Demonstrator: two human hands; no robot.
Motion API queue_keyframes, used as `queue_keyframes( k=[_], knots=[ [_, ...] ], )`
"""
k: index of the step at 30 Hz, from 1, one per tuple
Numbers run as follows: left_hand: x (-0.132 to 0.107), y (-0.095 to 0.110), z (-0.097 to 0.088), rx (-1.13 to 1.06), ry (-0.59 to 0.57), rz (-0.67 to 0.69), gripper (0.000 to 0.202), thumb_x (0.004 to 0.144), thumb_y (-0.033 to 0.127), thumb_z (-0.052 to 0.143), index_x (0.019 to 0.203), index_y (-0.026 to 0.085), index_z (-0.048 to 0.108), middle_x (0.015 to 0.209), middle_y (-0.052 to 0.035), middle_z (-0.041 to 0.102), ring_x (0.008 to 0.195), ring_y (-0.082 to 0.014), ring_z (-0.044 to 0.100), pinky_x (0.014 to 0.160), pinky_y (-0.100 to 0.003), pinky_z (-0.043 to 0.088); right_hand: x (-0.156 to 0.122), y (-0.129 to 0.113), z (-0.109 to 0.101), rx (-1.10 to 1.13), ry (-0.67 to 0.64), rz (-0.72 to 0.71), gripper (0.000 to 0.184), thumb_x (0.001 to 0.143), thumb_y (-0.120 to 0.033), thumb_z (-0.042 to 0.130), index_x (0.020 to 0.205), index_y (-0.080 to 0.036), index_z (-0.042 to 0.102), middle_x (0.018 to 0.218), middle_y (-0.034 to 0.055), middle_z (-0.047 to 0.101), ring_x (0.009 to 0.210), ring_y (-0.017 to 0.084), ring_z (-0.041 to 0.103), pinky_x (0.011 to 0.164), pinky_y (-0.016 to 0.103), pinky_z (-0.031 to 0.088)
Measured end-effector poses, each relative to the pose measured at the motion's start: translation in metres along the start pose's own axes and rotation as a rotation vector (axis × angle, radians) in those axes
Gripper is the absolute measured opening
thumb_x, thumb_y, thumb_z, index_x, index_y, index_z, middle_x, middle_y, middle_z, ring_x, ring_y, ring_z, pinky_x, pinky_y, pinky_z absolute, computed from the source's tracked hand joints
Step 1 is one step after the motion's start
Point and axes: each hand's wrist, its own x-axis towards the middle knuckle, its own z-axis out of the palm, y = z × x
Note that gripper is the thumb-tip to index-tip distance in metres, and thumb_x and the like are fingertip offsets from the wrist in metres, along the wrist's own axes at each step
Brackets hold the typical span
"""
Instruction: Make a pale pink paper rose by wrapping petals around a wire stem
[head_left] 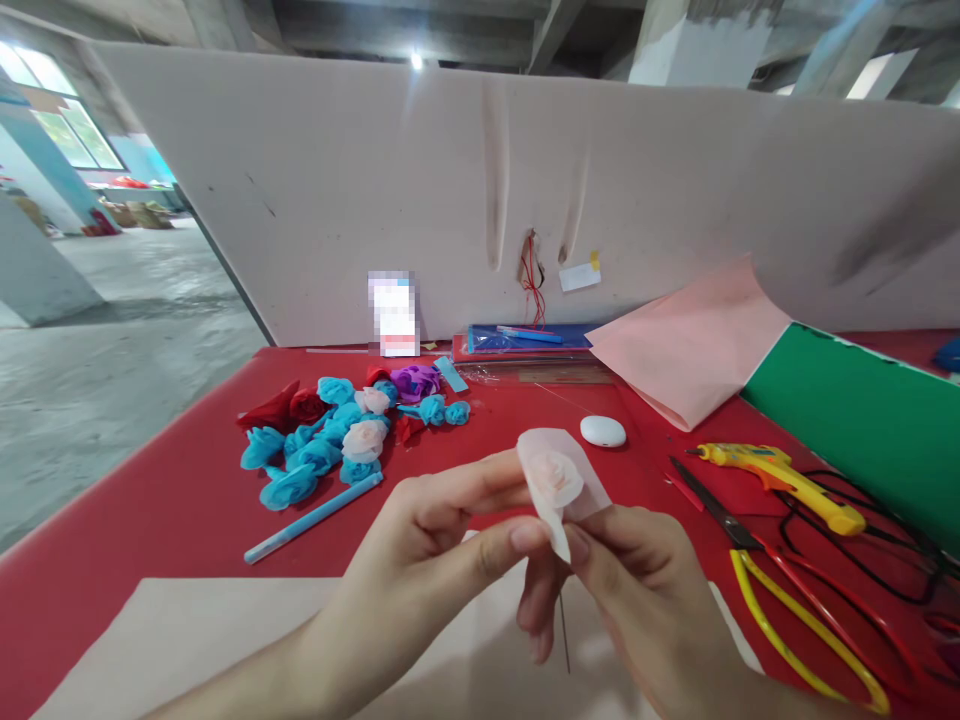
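Note:
A pale pink paper rose (pixel 561 478) with a thin stem (pixel 565 630) is held up between my two hands in the middle of the head view. My left hand (pixel 465 540) pinches the outer petal from the left, its thumb on the near edge. From the right, my right hand (pixel 637 570) grips the flower's base with thumb and fingers; the stem pokes out below. Beneath both hands lies a large sheet of pale paper (pixel 225 625). Finished-looking blue paper roses (pixel 311 455) lie beyond my left hand, mixed with pink, red and purple ones.
Right of my hands lie scissors (pixel 795 610) and a yellow glue gun (pixel 787 480) with a black cord. Behind them are a green board (pixel 862 430) and pink paper (pixel 697 340). A white case (pixel 603 431), a blue pen (pixel 313 517) and a lit phone (pixel 395 315) are also on the red table (pixel 187 480).

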Motion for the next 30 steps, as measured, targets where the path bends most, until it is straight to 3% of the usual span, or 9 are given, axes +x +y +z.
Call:
queue_keyframes(
  k=[5, 12, 17, 22, 30],
  knots=[
    [0.002, -0.003, 0.001, -0.033, -0.029, 0.002, 0.009, 0.086, 0.022, 0.058, 0.083, 0.019, 0.066, 0.055, 0.0042, 0.052, 0.050, -0.0090, 0.056, 0.056, -0.022, 0.049, -0.001, -0.001, 0.002, 0.009, -0.048, -0.053, 0.025, 0.090, -0.021, 0.052, 0.080, -0.018, 0.075, 0.055, 0.0004, 0.067, 0.045, 0.008, 0.061, 0.050, 0.017, 0.053],
    [0.002, -0.013, -0.002, -0.161, -0.069, 0.023, 0.010, 0.083, 0.022, 0.063, 0.075, 0.016, 0.067, 0.052, 0.0028, 0.056, 0.046, -0.0106, 0.059, 0.053, -0.023, 0.049, -0.003, 0.002, 0.002, 0.058, -0.096, 0.014, 0.030, 0.091, -0.030, 0.051, 0.080, -0.017, 0.075, 0.058, 0.0039, 0.068, 0.045, 0.009, 0.062, 0.051, 0.020, 0.053],
    [0.002, -0.021, -0.004, -0.197, -0.064, 0.012, 0.013, 0.084, 0.027, 0.063, 0.090, 0.017, 0.068, 0.051, 0.0028, 0.057, 0.044, -0.0106, 0.059, 0.052, -0.023, 0.049, -0.002, 0.000, 0.002, 0.016, -0.073, 0.054, 0.030, 0.090, -0.031, 0.053, 0.077, -0.013, 0.074, 0.055, 0.0037, 0.067, 0.045, 0.008, 0.061, 0.050, 0.017, 0.052],
    [0.004, -0.023, -0.005, -0.244, -0.066, 0.006, 0.011, 0.085, 0.026, 0.062, 0.089, 0.018, 0.068, 0.052, 0.0023, 0.062, 0.044, -0.0109, 0.063, 0.053, -0.022, 0.049, 0.000, 0.000, 0.002, 0.043, -0.101, 0.079, 0.032, 0.088, -0.031, 0.056, 0.068, -0.011, 0.072, 0.051, 0.0013, 0.064, 0.045, 0.006, 0.060, 0.050, 0.014, 0.051],
    [0.006, -0.025, -0.007, -0.291, -0.055, 0.001, 0.020, 0.085, 0.022, 0.062, 0.104, 0.021, 0.066, 0.054, 0.0026, 0.066, 0.047, -0.0114, 0.065, 0.054, -0.020, 0.049, -0.001, 0.003, 0.000, 0.044, -0.045, 0.145, 0.028, 0.087, -0.031, 0.057, 0.068, -0.012, 0.066, 0.056, 0.0006, 0.063, 0.045, 0.005, 0.059, 0.046, 0.013, 0.048]
  ],
)
